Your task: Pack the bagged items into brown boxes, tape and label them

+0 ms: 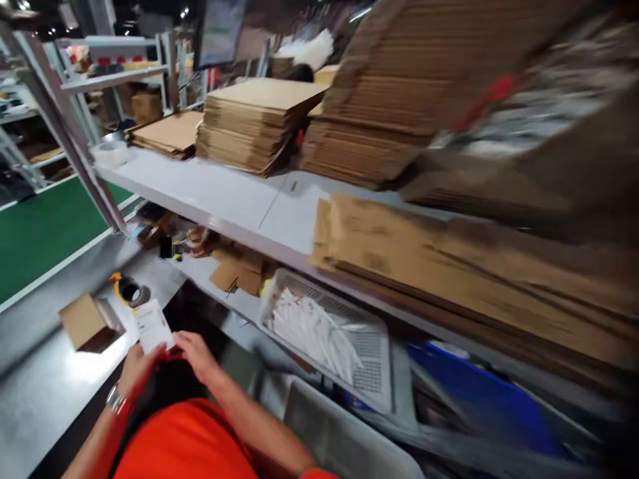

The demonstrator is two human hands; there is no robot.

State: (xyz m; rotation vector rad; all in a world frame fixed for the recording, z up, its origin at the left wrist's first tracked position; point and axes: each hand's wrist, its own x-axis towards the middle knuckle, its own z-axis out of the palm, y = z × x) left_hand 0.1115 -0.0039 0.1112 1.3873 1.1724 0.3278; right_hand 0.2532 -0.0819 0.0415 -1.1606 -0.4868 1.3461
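"What are the hands doing?"

"The left fingers [156, 351] and right fingers [184, 340] are lightly pinching the near end of a small white printed paper slip [150, 324], just off the edge of a grey metal desk [34, 412]."

"What could be going wrong?"

"If either pinch is loosening, the slip could be dropping past that edge; the yellow-and-black tape dispenser [130, 293], sitting just beyond the fingers, could be snagging its far end."

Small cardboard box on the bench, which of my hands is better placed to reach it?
Probably your left hand: it's nearer the cardboard box, though it holds white paper. Your right hand is farther away.
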